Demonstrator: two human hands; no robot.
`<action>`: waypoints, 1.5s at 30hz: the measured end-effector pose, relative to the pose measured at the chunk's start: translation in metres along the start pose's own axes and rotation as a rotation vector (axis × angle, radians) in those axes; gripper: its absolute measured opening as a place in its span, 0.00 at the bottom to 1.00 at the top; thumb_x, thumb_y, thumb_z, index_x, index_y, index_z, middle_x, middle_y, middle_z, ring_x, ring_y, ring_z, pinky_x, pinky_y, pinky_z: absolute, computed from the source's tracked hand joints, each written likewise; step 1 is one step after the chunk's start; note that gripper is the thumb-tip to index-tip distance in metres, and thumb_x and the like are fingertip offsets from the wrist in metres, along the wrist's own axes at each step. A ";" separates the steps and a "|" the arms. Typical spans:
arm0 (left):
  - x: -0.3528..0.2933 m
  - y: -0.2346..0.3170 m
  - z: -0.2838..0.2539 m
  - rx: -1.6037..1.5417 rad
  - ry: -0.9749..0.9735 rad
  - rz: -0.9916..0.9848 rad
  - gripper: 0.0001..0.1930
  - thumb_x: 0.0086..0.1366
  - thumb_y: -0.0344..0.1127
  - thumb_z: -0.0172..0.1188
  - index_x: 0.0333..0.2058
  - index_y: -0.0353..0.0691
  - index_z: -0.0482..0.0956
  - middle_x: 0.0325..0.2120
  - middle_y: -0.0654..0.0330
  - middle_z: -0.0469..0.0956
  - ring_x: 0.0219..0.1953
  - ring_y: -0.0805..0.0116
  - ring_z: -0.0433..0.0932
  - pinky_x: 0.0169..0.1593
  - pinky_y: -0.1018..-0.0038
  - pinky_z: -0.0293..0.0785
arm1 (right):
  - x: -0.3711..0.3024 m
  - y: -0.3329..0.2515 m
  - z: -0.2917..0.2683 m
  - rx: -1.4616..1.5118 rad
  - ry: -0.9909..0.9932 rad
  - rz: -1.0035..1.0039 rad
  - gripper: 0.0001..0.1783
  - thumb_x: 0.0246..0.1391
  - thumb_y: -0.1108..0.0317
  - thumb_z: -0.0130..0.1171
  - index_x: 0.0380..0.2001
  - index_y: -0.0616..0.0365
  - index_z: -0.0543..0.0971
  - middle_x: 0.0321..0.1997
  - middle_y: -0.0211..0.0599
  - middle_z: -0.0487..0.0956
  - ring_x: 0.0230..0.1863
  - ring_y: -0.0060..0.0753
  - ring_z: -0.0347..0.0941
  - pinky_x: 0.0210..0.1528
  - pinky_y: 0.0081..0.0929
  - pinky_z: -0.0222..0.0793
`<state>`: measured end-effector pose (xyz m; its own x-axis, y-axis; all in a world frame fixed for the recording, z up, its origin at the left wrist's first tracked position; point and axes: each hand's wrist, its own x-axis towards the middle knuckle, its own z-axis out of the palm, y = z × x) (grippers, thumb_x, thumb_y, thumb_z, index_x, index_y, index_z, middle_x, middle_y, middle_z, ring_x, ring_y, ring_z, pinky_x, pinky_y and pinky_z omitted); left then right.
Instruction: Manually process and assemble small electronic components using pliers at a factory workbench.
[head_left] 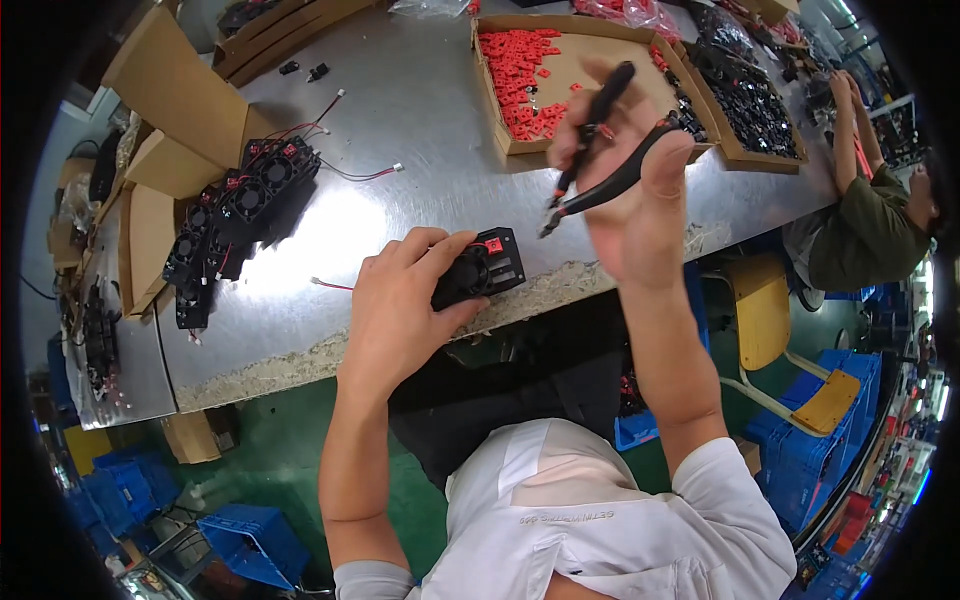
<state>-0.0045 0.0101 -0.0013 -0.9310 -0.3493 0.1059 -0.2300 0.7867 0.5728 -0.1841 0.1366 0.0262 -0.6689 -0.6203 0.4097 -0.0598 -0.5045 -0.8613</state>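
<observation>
My left hand (398,290) is closed around a black fan housing (503,265) near the front edge of the metal table. A small red part (493,245) sits at the housing's upper corner, and a thin wire with a white plug (330,285) sticks out left of my hand. Above the table to the right, my right hand (635,225) holds black-handled pliers (615,185) with red accents. Their handles are spread apart, and the tips point down and left toward the housing without touching it.
Several finished-looking black fan units (255,190) with loose wires are piled at the left by cardboard (165,110). At the back, a carton tray (505,140) holds red parts, with a box of black parts (745,100) beside it. A co-worker (870,230) sits far right, past a yellow chair (757,310).
</observation>
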 end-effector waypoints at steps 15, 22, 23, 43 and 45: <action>0.000 -0.004 0.004 -0.032 0.004 0.028 0.32 0.49 0.39 0.77 0.55 0.45 0.80 0.48 0.59 0.79 0.46 0.55 0.78 0.51 0.62 0.71 | -0.061 0.017 -0.079 -1.339 -0.223 -0.298 0.31 0.46 0.62 0.77 0.50 0.60 0.73 0.50 0.49 0.73 0.53 0.56 0.69 0.54 0.47 0.69; -0.001 -0.002 0.002 -0.033 -0.016 -0.010 0.32 0.49 0.38 0.77 0.55 0.45 0.81 0.48 0.59 0.79 0.45 0.55 0.78 0.52 0.62 0.71 | -0.058 0.002 -0.075 -1.296 -0.545 -0.165 0.34 0.49 0.57 0.74 0.59 0.52 0.74 0.53 0.49 0.72 0.56 0.56 0.69 0.60 0.50 0.65; -0.001 -0.001 0.003 -0.044 -0.008 -0.007 0.32 0.49 0.38 0.77 0.55 0.45 0.81 0.48 0.59 0.79 0.45 0.55 0.78 0.52 0.62 0.71 | -0.060 0.003 -0.074 -1.296 -0.539 -0.167 0.34 0.49 0.57 0.74 0.59 0.52 0.74 0.53 0.49 0.72 0.56 0.56 0.69 0.60 0.50 0.65; 0.000 0.000 0.000 -0.037 -0.009 -0.025 0.32 0.46 0.31 0.77 0.54 0.42 0.81 0.46 0.55 0.80 0.44 0.54 0.80 0.47 0.65 0.76 | -0.034 -0.024 -0.024 0.225 0.256 0.186 0.51 0.60 0.19 0.35 0.60 0.58 0.70 0.38 0.40 0.74 0.35 0.40 0.71 0.35 0.37 0.66; 0.002 0.000 0.001 -0.038 0.000 0.006 0.32 0.46 0.32 0.78 0.54 0.43 0.82 0.46 0.55 0.80 0.44 0.53 0.80 0.47 0.64 0.77 | -0.025 -0.016 -0.015 0.422 0.083 0.093 0.46 0.63 0.23 0.36 0.55 0.59 0.73 0.35 0.41 0.74 0.32 0.39 0.71 0.34 0.37 0.65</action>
<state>-0.0064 0.0097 -0.0022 -0.9324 -0.3446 0.1094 -0.2135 0.7690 0.6026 -0.1777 0.1694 0.0248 -0.7152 -0.6333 0.2957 0.3003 -0.6605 -0.6882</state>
